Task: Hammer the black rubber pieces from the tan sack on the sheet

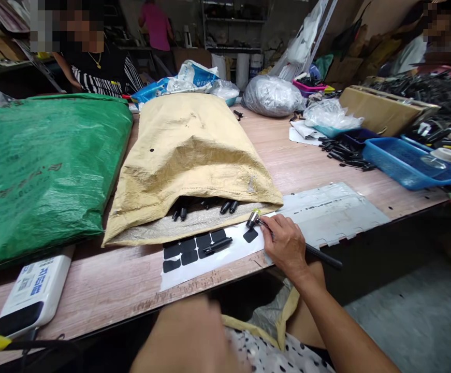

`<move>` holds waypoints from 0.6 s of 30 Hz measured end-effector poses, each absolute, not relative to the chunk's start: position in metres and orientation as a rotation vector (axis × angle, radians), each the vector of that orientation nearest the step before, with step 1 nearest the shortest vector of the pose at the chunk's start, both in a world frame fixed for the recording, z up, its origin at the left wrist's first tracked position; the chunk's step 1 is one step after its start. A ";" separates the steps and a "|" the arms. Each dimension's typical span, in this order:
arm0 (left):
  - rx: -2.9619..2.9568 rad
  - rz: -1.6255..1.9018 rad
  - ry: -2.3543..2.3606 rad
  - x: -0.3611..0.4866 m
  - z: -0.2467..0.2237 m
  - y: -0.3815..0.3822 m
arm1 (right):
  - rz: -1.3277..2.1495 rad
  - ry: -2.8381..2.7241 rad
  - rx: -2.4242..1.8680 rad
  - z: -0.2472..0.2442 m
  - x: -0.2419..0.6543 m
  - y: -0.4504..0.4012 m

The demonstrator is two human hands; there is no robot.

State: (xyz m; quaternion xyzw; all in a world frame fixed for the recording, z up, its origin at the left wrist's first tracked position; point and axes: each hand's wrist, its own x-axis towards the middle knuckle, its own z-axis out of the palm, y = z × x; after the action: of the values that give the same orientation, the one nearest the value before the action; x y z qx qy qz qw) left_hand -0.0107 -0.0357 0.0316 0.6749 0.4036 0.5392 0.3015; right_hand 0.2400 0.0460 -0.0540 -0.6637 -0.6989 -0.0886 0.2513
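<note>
My right hand (285, 242) is closed around the thin shaft of a small hammer (253, 218), whose metal head with a yellow-green face rests near the table edge. Its black handle sticks out to the right, below the hand. Under the head lies a white sheet (205, 267) bearing rounded black stickers (189, 257). A black cylindrical part (217, 245) lies across them. Low in the view, my left hand (190, 334) is smeared by motion, in front of the table edge, its fingers unclear. Behind the sheet, a tan woven sack (194, 150) has black parts (183, 213) showing in its mouth.
A green sack (46, 171) and a white device (34, 290) are at the left. Grey sheeting (330, 212) lies right of the hammer. Farther right are a blue basket (407, 168), black parts (345, 155) and a cardboard box (384, 111). People are across the table.
</note>
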 end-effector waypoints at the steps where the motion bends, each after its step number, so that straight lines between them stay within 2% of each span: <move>1: 1.837 1.351 1.127 -0.006 0.026 -0.020 | -0.240 -1.900 -1.804 -0.054 0.240 0.046; 5: 2.082 0.835 1.484 0.001 -0.011 0.037 | -0.250 -1.897 -1.815 -0.054 0.239 0.045; 8: 2.131 0.656 1.576 -0.002 -0.025 0.052 | -0.259 -1.900 -1.818 -0.055 0.239 0.045; 10: 2.122 0.640 1.522 -0.002 -0.020 0.043 | -0.263 -1.899 -1.819 -0.055 0.240 0.045; 14: 1.965 0.428 1.059 0.014 -0.009 0.003 | -0.265 -1.907 -1.809 -0.055 0.241 0.045; 16: 1.858 0.239 0.961 0.026 -0.023 -0.015 | -0.266 -1.909 -1.810 -0.055 0.241 0.045; 18: 1.774 0.088 1.073 0.037 -0.053 -0.025 | -0.266 -1.911 -1.815 -0.055 0.241 0.045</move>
State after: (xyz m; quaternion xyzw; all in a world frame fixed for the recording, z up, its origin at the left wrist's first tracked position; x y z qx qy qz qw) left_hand 0.0366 -0.0250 -0.0525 0.7363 0.4454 0.0364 0.5080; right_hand 0.2411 0.0452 -0.0554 -0.6646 -0.6996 -0.0974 0.2439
